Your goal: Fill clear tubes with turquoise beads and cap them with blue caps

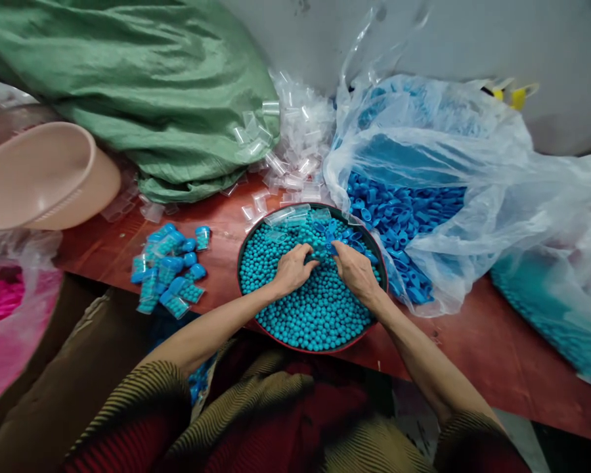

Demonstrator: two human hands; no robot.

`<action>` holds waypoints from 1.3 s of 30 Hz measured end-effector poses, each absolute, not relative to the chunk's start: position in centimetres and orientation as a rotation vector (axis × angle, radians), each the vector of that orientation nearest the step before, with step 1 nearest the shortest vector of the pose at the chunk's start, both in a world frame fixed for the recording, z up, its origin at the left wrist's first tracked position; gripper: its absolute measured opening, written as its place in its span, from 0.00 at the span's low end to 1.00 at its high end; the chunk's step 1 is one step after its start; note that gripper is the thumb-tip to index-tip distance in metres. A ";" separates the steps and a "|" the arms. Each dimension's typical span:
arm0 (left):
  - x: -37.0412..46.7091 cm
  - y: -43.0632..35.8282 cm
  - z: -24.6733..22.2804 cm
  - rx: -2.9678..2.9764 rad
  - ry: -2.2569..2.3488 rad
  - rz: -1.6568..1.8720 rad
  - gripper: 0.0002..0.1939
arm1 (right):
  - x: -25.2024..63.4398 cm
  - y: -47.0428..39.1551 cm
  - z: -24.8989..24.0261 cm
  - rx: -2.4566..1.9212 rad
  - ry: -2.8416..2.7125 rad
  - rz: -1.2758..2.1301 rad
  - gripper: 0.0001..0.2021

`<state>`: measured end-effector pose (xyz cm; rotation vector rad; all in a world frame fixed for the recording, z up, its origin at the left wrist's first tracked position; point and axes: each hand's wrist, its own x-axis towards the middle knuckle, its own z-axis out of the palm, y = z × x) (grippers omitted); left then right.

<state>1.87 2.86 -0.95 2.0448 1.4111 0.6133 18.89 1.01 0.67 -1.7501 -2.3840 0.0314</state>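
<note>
Turquoise beads (315, 322) fill a round dark basin with a red rim (240, 289). Over its middle, my left hand (294, 269) is closed, thumb and fingers around what looks like a small clear container (319, 251) with beads in it, partly hidden. Close beside it, my right hand (355, 270) pinches a blue plastic cap (331, 247) at its fingertips. More blue caps (357, 238) and several clear empty containers (295, 213) lie on the beads at the basin's far side.
Left of the basin, bead-filled containers with blue caps (170, 263) form a pile. Behind are a green sack (177, 98), loose clear containers (300, 138) and a plastic bag (423, 144) of blue caps. A pink basin (93, 177) stands left; a bag of beads (536, 315) lies right.
</note>
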 end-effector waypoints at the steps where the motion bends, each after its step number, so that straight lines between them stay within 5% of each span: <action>1: 2.0 2.9 -0.9 2.037 1.416 0.601 0.09 | 18.8 1.0 0.7 -1.685 -2.408 0.037 0.18; 18: 1.1 3.0 -0.6 1.745 1.154 0.680 0.05 | 18.3 -0.1 0.1 -1.439 -2.115 0.282 0.17; 30: 1.4 1.0 0.0 1.281 1.041 0.657 0.26 | 17.6 -1.4 0.3 -1.381 -1.775 0.569 0.07; 39: 1.6 0.3 0.4 1.266 1.008 0.750 0.24 | 17.8 -1.3 1.4 -1.414 -1.752 0.731 0.07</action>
